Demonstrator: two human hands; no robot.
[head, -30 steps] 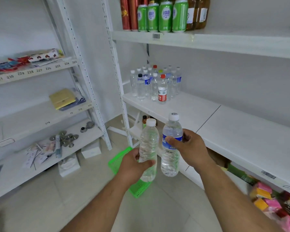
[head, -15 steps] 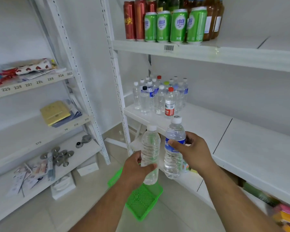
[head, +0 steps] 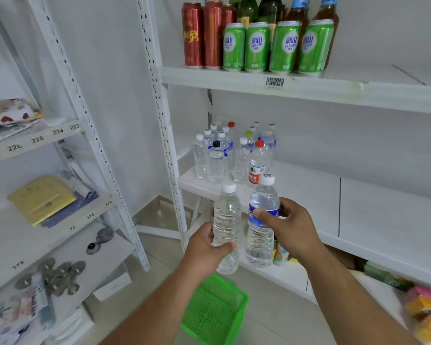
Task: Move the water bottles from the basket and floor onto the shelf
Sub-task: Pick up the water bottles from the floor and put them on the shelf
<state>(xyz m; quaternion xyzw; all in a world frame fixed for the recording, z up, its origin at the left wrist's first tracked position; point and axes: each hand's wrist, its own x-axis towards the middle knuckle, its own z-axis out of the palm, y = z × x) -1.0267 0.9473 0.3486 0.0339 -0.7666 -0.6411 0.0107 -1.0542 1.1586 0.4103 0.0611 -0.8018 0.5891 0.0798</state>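
We hold one bottle in each grip: our left hand (head: 204, 247) wraps its fingers round the lower body of the unlabelled clear bottle (head: 226, 225), and our right hand (head: 288, 226) curls round the blue-labelled bottle (head: 261, 220), thumb across the label. Both stand upright, caps up, side by side at the centre of the frame. The shelf (head: 309, 192) lies just above and beyond them, the cluster of water bottles (head: 234, 153) already on it up and slightly left; open shelf lies nearer the right hand. The green basket (head: 217, 312) sits on the floor at lower centre.
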